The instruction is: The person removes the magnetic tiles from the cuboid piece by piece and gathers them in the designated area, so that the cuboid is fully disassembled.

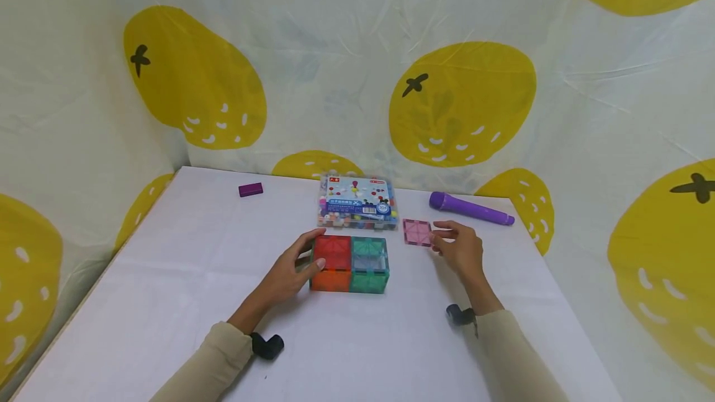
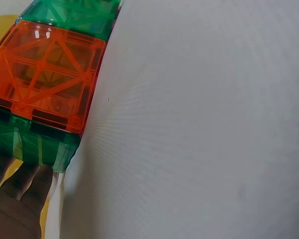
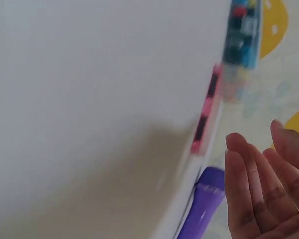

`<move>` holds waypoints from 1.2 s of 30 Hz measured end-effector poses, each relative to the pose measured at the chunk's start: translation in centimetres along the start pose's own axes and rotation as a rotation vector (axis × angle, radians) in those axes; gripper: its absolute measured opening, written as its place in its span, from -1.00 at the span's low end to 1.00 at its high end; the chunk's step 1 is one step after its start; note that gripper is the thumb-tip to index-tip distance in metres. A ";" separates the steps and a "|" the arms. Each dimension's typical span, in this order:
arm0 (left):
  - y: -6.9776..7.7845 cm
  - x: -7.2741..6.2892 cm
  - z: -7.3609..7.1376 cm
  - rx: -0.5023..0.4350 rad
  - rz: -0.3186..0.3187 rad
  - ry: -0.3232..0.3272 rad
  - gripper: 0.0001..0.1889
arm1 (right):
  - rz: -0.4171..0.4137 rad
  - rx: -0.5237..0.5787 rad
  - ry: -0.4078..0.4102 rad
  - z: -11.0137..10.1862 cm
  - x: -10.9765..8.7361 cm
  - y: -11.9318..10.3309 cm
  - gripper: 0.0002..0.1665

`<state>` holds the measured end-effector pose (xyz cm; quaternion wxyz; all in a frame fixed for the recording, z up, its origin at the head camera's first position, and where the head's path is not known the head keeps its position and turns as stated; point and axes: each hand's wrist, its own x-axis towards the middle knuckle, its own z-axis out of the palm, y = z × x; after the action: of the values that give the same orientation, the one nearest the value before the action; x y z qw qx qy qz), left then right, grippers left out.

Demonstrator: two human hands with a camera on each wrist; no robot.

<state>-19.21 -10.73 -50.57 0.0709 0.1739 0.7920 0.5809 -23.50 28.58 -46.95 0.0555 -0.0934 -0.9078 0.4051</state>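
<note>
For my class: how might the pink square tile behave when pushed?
The pink square tile looks stiff, given its ribbed panel. Being thin, it is probably light. Lying flat on the white tabletop, it would likely slide rather than roll.

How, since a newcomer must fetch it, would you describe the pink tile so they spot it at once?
On the white table, find the clear box near the back edge. Just right of it, by the right hand, is the tile. It is flat, pink and square, unlike the long purple microphone further right.
</note>
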 end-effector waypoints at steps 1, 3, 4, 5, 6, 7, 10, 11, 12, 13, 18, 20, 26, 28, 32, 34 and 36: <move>0.0 0.0 0.0 0.001 0.001 0.000 -0.26 | 0.000 0.032 -0.023 0.0 -0.6 -0.3 -0.54; 0.0 0.0 0.0 0.001 0.001 0.001 -0.26 | 0.003 0.088 -0.073 0.1 -1.7 -1.1 -0.51; 0.0 0.0 0.0 -0.001 0.002 0.000 -0.26 | 0.006 0.121 -0.103 0.2 -2.3 -1.5 -0.50; 0.0 0.0 0.0 0.000 0.004 -0.001 -0.26 | 0.010 0.156 -0.129 0.4 -2.9 -1.9 -0.48; 0.0 0.0 0.0 0.002 0.004 -0.002 -0.26 | 0.013 0.194 -0.158 0.5 -3.4 -2.3 -0.46; 0.0 0.0 0.0 0.003 0.003 -0.002 -0.26 | 0.014 0.227 -0.188 0.7 -4.0 -2.6 -0.45; 0.1 0.0 -0.1 0.003 -0.001 -0.001 -0.27 | 0.000 0.321 -0.260 1.4 -5.3 -3.4 -0.45; 0.1 0.0 -0.1 0.005 -0.003 -0.001 -0.28 | -0.007 0.344 -0.281 1.7 -5.7 -3.7 -0.46; 0.1 0.0 -0.1 0.005 -0.006 0.000 -0.28 | -0.014 0.362 -0.298 1.9 -6.0 -3.9 -0.46; 0.1 0.0 -0.1 0.005 -0.008 0.000 -0.29 | -0.024 0.375 -0.312 2.2 -6.3 -4.1 -0.47; 0.1 0.0 -0.1 0.009 -0.012 -0.003 -0.29 | -0.047 0.413 -0.355 3.3 -7.2 -5.2 -0.48; 0.1 0.0 -0.1 0.009 -0.015 -0.005 -0.27 | -0.037 0.425 -0.366 3.8 -7.3 -5.6 -0.48; 0.1 0.0 0.0 0.011 -0.012 -0.006 -0.25 | 0.030 0.484 -0.353 4.9 -7.5 -6.1 -0.45; 0.0 0.0 0.0 0.010 -0.010 -0.006 -0.25 | 0.041 0.499 -0.345 5.1 -7.4 -6.0 -0.45; 0.1 0.0 0.0 0.006 -0.013 -0.006 -0.26 | 0.055 0.527 -0.331 5.4 -7.3 -5.8 -0.46; 0.2 0.0 -0.1 0.004 -0.016 -0.008 -0.26 | 0.057 0.532 -0.323 5.5 -7.4 -5.7 -0.46; 0.2 0.0 -0.1 0.003 -0.020 -0.010 -0.25 | 0.063 0.537 -0.314 5.6 -7.4 -5.7 -0.46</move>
<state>-19.20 -10.71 -50.35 0.0804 0.1690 0.7941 0.5782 -17.95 19.23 -46.62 -0.0751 -0.0396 -0.7624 0.6415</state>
